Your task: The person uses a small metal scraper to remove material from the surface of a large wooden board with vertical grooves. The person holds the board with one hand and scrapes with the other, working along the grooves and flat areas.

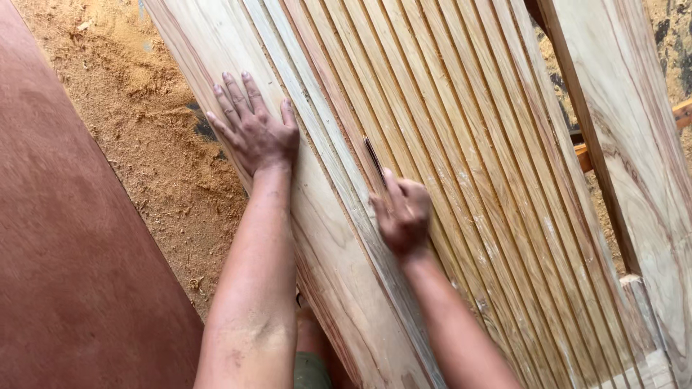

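Currently: grooved wooden panel [461, 180], slanted across view, is steadied by flat, unclenched left hand [252, 133] | thin blade [374, 160] is gripped in right hand [404, 216], scraping a groove | steady pressure judged needed next.

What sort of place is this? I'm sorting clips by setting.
Most likely a woodworking shop: sawdust covers the floor, a grooved wooden panel is being worked by two hands, and a reddish board lies alongside.

The right hand [404, 216] hides most of a thin dark tool [374, 160].
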